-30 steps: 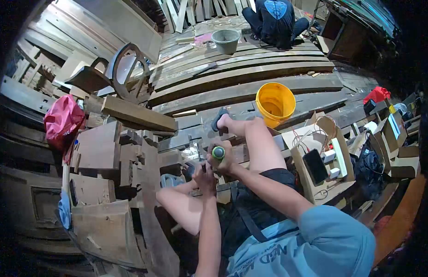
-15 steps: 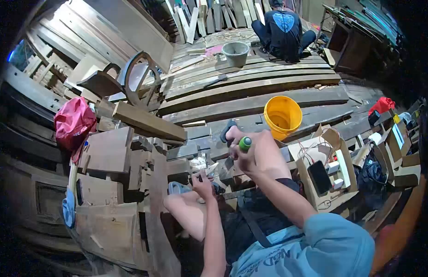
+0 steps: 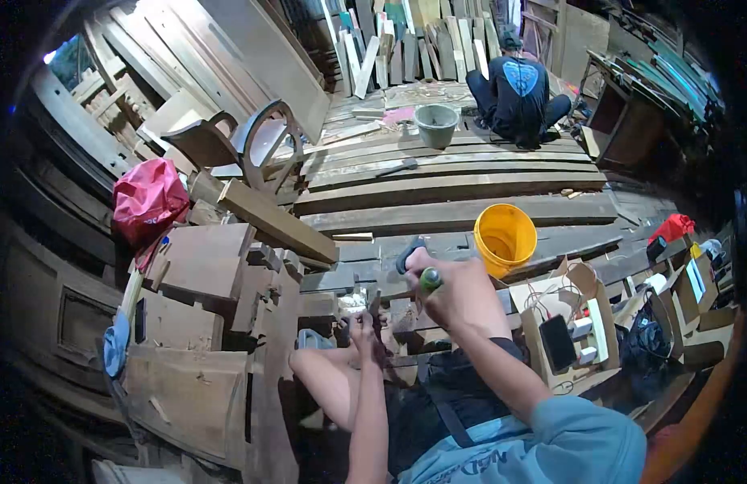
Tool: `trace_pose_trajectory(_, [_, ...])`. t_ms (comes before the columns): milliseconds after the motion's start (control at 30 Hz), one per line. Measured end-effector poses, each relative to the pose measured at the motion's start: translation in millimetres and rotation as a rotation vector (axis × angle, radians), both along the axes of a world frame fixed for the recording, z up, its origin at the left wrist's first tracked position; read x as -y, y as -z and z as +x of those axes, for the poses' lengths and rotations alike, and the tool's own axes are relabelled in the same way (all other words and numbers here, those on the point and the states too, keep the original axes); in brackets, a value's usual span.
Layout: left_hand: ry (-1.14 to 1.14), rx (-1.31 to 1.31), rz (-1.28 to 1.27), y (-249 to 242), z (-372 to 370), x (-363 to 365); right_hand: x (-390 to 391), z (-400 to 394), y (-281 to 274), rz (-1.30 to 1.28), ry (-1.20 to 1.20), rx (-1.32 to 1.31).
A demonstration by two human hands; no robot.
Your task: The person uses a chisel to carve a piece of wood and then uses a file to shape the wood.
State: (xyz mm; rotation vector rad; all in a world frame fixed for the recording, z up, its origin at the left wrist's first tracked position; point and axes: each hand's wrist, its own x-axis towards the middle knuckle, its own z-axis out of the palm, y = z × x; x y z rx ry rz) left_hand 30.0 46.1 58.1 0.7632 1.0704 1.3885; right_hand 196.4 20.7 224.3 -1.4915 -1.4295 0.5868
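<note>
Beside our bent right leg [image 3: 480, 300], we see the handle [image 3: 430, 280] in our right hand [image 3: 443, 306], the fingers wrapped round it. It is green, with a darker, rounded end turned up toward us; its lower part is hidden by the hand. Our left hand [image 3: 363, 331] sits near our left knee [image 3: 313, 365], its fingers curled next to a slim dark piece [image 3: 375, 302]; we cannot tell whether they grip it. Just beyond them lies something shiny [image 3: 353, 302], too blurred to name.

Between our hands runs a gap, with wood [image 3: 405, 316] below. Our right leg borders the right hand closely; past that knee stands the yellow bucket [image 3: 491, 263], and beyond the thigh the box [image 3: 534, 335] with a phone [image 3: 558, 343] in it. Leftward, the edge of the blocks [image 3: 208, 262] bounds our left knee's side. Ahead, long planks [image 3: 470, 184] lie well apart from both hands.
</note>
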Motion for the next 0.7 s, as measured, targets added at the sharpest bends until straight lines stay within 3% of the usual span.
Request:
trace_pose_trajectory(33, [0.001, 0.184, 0.093, 20.5, 0.4, -4.0, -29.6, -14.0, 92.1, 0.158, -0.029, -0.474])
trace_pose_trajectory(67, [-0.003, 0.187, 0.098, 32.9, -2.4, -8.5, -41.2, -14.7, 113.3, 0.355, -0.109, -0.28])
trace_pose_trajectory(133, [0.055, 0.163, 0.157, 55.3, -10.6, -17.8, -40.1, -21.2, 103.8, 0.408, -0.205, -0.138])
trace_pose_trajectory(167, [-0.021, -0.134, 0.161, 79.1, -19.1, -24.3, -40.5, -23.4, 105.6, 0.41, -0.21, -0.136])
trace_pose_trajectory(267, [-0.001, -0.147, 0.122, 62.6, -17.8, -16.0, -42.0, -29.3, 112.4, 0.333, -0.241, -0.065])
trace_pose_trajectory(300, [-0.084, -0.116, 0.314, 67.4, -9.9, -23.2, -42.5, -29.4, 112.8, 0.322, -0.27, -0.071])
trace_pose_trajectory(367, [-0.025, -0.076, 0.255, 76.8, -15.3, -20.2, -44.6, -28.7, 116.9, 0.363, -0.284, -0.066])
trace_pose_trajectory(500, [0.061, 0.129, 0.18, 39.3, -6.5, -12.5, -38.4, -24.6, 108.2, 0.216, -0.29, -0.021])
trace_pose_trajectory(567, [0.091, 0.154, 0.181, 42.6, -7.5, -14.8, -41.0, -19.9, 117.5, 0.066, -0.316, -0.036])
trace_pose_trajectory(667, [0.123, 0.083, 0.208, 32.2, -4.4, -11.3, -37.1, -18.3, 112.2, 0.039, -0.405, -0.155])
trace_pose_trajectory(700, [0.117, 0.137, 0.147, 33.4, -2.3, -10.5, -34.1, -16.4, 105.9, 0.036, -0.397, -0.085])
